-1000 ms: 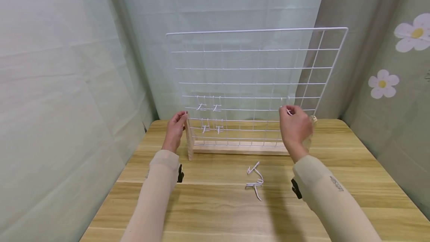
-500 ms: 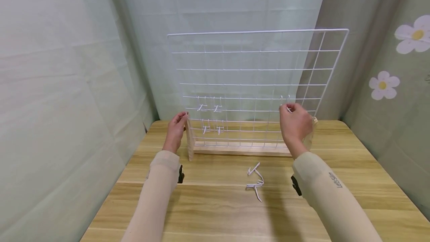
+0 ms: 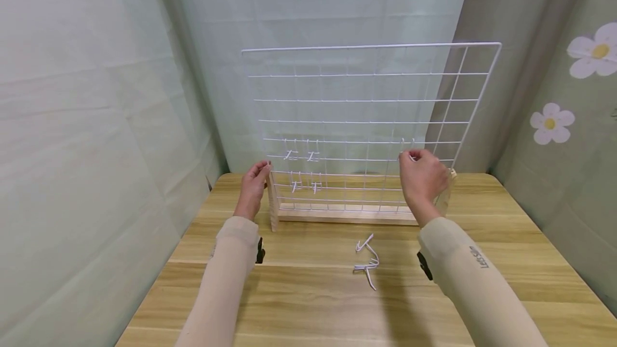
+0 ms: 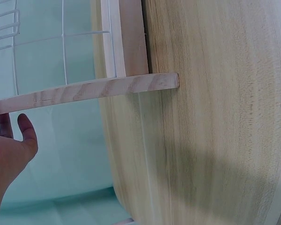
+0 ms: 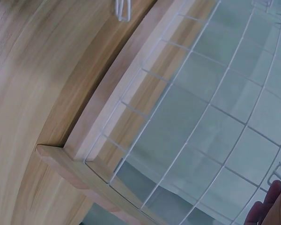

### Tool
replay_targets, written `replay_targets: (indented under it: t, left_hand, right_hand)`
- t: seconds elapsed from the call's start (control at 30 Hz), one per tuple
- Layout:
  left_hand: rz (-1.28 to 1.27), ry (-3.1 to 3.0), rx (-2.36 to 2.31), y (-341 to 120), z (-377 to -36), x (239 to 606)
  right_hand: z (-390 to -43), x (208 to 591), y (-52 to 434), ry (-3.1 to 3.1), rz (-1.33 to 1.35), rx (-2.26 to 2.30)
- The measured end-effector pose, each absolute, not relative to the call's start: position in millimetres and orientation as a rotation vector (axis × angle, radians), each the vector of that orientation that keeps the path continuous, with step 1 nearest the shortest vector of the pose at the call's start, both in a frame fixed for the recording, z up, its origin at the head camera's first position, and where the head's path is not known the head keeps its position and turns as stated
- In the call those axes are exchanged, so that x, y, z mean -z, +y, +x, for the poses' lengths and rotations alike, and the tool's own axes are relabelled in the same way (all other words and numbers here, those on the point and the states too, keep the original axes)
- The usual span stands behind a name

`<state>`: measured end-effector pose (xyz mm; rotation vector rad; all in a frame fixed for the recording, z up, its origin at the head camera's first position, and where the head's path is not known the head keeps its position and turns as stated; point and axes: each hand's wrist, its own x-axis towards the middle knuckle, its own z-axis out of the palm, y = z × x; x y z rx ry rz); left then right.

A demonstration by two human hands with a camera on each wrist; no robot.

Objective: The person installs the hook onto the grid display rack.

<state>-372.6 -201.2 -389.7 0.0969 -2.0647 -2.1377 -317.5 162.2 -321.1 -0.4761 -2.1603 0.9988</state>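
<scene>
A white wire grid panel (image 3: 366,100) stands upright in a wooden base (image 3: 337,213) on the table. My left hand (image 3: 257,175) rests with straight fingers against the panel's left edge, by the wooden foot (image 4: 107,86); in the left wrist view the left hand (image 4: 9,150) shows an open palm. My right hand (image 3: 416,165) pinches a small white hook (image 3: 409,155) against a lower wire near the panel's right side. The hook (image 5: 277,176) shows beside a fingertip in the right wrist view. Several white hooks (image 3: 301,155) hang on the lower left wires.
Loose white hooks (image 3: 366,258) lie on the wooden table (image 3: 308,304) in front of the base, between my forearms. Pale green fabric walls close in behind and on both sides; the right one has flower prints.
</scene>
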Motion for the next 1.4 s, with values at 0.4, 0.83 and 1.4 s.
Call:
replay_targets:
  t: [0.4, 0.83, 1.4]
  left_hand:
    - [0.144, -2.086, 2.164, -198.8, -364.1, 378.7]
    - [0.128, -2.074, 2.135, -200.3, -370.1, 387.2]
    - [0.114, -2.065, 2.151, -199.5, -368.2, 385.4]
  right_hand:
    - [-317.2, 327.5, 161.1, -2.190, -0.457, -0.981]
    - [-318.1, 338.5, 164.0, -2.197, -0.415, -0.959]
    - [-310.6, 368.1, 167.0, -2.267, -0.426, -1.003]
